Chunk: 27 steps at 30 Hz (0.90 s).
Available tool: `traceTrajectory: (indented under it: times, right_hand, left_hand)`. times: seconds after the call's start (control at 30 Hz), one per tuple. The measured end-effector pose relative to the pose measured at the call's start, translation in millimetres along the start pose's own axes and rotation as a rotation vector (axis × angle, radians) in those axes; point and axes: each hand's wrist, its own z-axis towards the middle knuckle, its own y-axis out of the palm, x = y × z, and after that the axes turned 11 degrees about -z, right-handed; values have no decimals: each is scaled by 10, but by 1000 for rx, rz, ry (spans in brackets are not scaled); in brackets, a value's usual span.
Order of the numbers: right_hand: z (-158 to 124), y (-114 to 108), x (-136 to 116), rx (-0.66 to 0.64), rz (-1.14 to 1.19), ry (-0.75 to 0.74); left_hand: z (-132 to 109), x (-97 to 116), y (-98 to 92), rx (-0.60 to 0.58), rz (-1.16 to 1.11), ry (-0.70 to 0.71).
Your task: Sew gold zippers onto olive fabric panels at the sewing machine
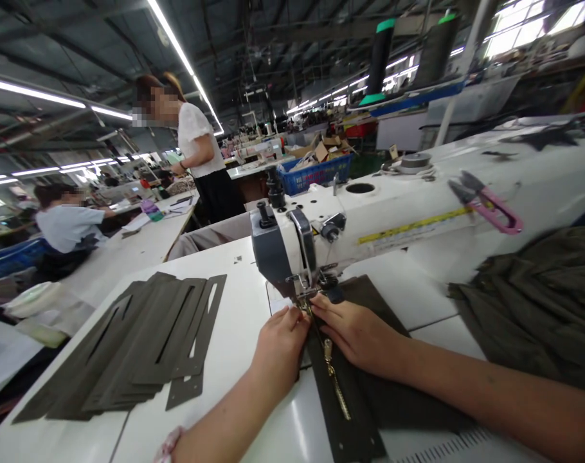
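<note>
A dark olive fabric panel [384, 402] with a zipper [338, 389] along it lies under the sewing machine head [285, 247]. The zipper's gold teeth and slider show below my hands. Close by the presser foot, my left hand [280, 347] is closed, its curled fingertips pinching the zipper's left edge. My right hand [364, 337] rests on the panel just right of the needle area, fingers stretched forward and pressing the fabric down. Its index fingertip is beside the foot. The exact stitch point is hidden by the fingers and the machine parts.
Left of the machine lies a fanned stack of slotted olive fabric pieces [148, 341]. Pink thread snips [490, 202] sit on the machine arm. Bunched olive cloth [538, 296] is at right. Two people work beyond, near a blue crate [316, 173] and another table [143, 247].
</note>
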Motion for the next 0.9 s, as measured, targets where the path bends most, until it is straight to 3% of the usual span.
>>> traceTrajectory:
  times: [0.17, 0.37, 0.6, 0.77, 0.9]
  right_hand:
    - [-42, -174, -16, -13, 165, -19]
    - [-157, -361, -223, -110, 296, 59]
    - [-217, -380, -405, -154, 56, 7]
    - [-251, -342, -425, -173, -205, -54]
    - [-336, -355, -460, -78, -324, -120]
  left_hand:
    - [-59, 64, -76, -2, -15, 55]
    - [-231, 221, -127, -53, -21, 78]
    - [-251, 266, -110, -32, -50, 14]
    - [-280, 292, -125, -44, 4, 68]
    - [-314, 299, -94, -25, 51, 108]
